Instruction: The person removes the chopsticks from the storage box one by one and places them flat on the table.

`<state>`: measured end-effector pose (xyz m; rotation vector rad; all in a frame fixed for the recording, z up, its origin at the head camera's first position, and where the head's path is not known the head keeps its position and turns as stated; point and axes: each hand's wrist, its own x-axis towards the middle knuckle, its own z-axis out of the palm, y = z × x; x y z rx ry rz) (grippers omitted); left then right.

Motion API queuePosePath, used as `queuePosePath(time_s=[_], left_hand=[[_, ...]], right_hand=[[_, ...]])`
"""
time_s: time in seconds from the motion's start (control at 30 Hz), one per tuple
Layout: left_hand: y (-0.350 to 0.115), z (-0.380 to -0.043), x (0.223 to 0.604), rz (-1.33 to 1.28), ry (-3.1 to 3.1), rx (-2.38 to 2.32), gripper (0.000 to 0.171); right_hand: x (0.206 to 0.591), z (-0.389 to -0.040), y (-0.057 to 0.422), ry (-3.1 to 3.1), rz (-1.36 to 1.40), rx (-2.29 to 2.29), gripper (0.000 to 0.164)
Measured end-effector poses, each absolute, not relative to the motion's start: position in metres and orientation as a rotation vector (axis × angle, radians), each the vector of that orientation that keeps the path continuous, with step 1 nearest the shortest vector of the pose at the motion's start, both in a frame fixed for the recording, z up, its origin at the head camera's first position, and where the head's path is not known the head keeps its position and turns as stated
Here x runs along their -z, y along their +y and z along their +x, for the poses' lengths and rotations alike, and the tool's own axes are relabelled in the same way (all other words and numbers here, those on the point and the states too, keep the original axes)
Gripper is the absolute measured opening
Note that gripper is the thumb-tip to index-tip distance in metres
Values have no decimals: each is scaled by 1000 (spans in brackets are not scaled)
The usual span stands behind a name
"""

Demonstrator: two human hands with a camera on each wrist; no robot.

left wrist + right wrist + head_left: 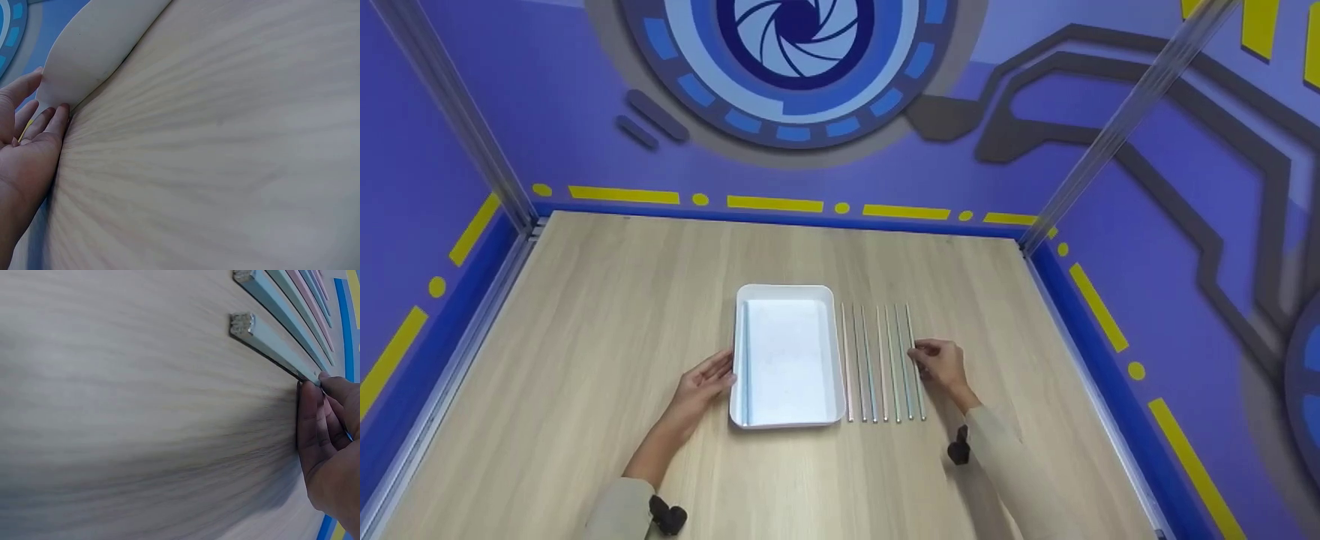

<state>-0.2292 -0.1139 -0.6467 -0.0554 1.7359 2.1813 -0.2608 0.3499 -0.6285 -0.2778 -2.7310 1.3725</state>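
Pinching the rightmost stick occupies the right hand; the left hand (relaxed) touches the tray.

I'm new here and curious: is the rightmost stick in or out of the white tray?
Out: the rightmost stick lies right of the tray, pinched by the right hand.

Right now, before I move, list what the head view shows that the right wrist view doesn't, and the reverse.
Only the head view: the left grip touching the side of the white tray, and the light-blue stick lying along that tray's left inner wall.

Only the right wrist view: the rough, speckled detail on the end of the outermost stick, seen close up.

Both: the right grip pinching that outermost stick, other sticks of the row, and the wooden tabletop.
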Motion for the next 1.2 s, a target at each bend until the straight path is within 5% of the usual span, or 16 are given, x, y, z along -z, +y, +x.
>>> queuePosePath(time_s=[0.63, 1.2], left_hand=[[-117, -228, 649, -54, 1707, -2189, 64], [-115, -228, 648, -50, 1678, -2241, 62]], right_hand=[[615, -259, 343, -2717, -179, -1400, 22], [569, -285, 283, -2698, 295, -1499, 23]])
